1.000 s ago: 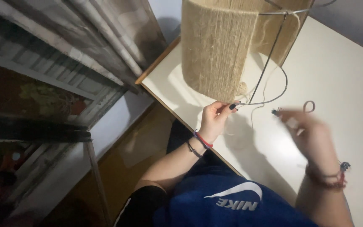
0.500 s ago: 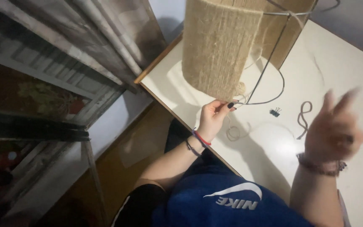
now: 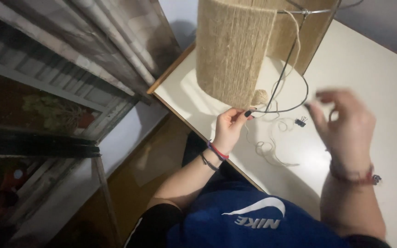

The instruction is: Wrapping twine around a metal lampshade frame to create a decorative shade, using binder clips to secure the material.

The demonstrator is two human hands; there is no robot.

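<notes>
The lampshade [image 3: 235, 50] in front of me is wrapped in coarse jute twine, tan, hairy and matt, wound in tight upright rows. Where the wrapping stops, its frame [image 3: 295, 69] shows as thin dark metal wire, smooth with a dull sheen. Loose twine [image 3: 269, 149] lies curled and frayed on the surface [image 3: 368, 69], which is smooth, off-white and matt, edged with a strip of warm brown wood. A small black binder clip [image 3: 301, 121] looks like metal. At my wrists are thin corded bracelets. My shirt [image 3: 235, 216] is soft blue cloth.
</notes>
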